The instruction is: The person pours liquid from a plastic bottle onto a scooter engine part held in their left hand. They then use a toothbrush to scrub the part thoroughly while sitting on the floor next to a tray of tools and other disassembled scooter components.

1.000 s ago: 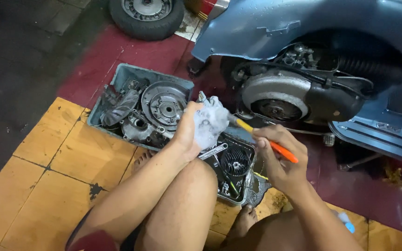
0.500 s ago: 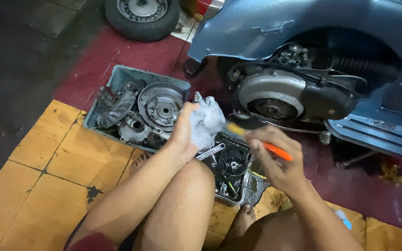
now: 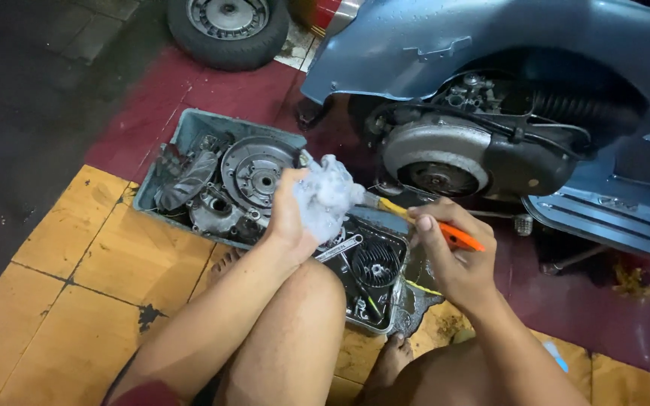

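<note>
A crumpled pale rag (image 3: 326,197) is being clutched in the left hand (image 3: 289,218), while an orange-handled tool (image 3: 445,231) is being pinched by the right hand (image 3: 457,259) above a grey parts tray (image 3: 189,131).

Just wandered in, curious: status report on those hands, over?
Left hand grips a pale crumpled rag. Right hand holds an orange-handled screwdriver, tip at the rag. Trays of engine parts below; nothing in the way.

Left hand (image 3: 287,214) grips a pale rag (image 3: 327,197); right hand (image 3: 453,259) holds an orange-handled tool (image 3: 445,231).
</note>
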